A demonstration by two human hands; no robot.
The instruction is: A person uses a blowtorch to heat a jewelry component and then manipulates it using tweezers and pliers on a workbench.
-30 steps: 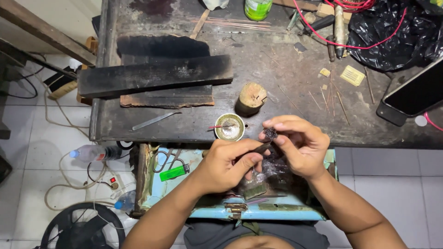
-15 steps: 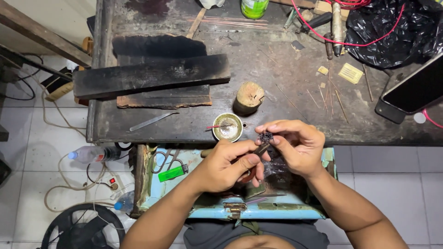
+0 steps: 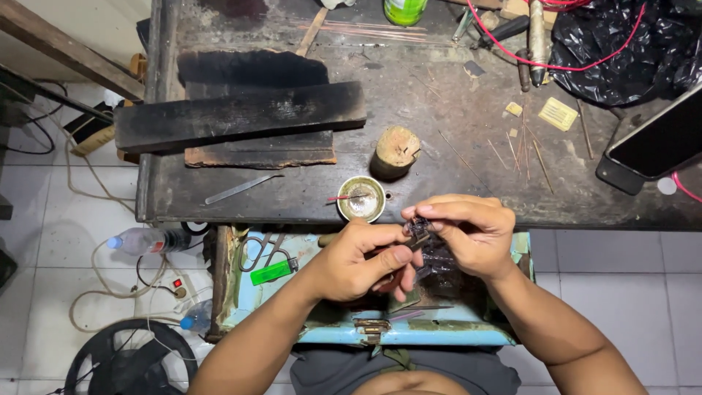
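Observation:
My left hand (image 3: 360, 257) and my right hand (image 3: 468, 232) meet over an open blue drawer (image 3: 439, 338) at the front of a dark workbench (image 3: 453, 110). Between the fingertips of both hands is a small dark metal piece (image 3: 418, 228). My left hand pinches a thin dark tool against it; my right hand's fingers curl over the piece from the right. Just beyond the hands, a small round dish (image 3: 361, 198) with a red-tipped stick across it sits at the bench's front edge, next to a short wooden stump (image 3: 396, 151).
Charred black wooden blocks (image 3: 241, 113) lie at the bench's left, a flat metal file (image 3: 241, 188) in front. A phone (image 3: 654, 143), black plastic bag (image 3: 629, 44), red wire and thin rods lie right. The drawer holds scissors (image 3: 259, 252) and a green lighter (image 3: 270, 273). Bottles, cables and a fan occupy the floor.
Both hands have stayed together over the drawer, with only small finger shifts on the dark piece. The view has shifted slightly.

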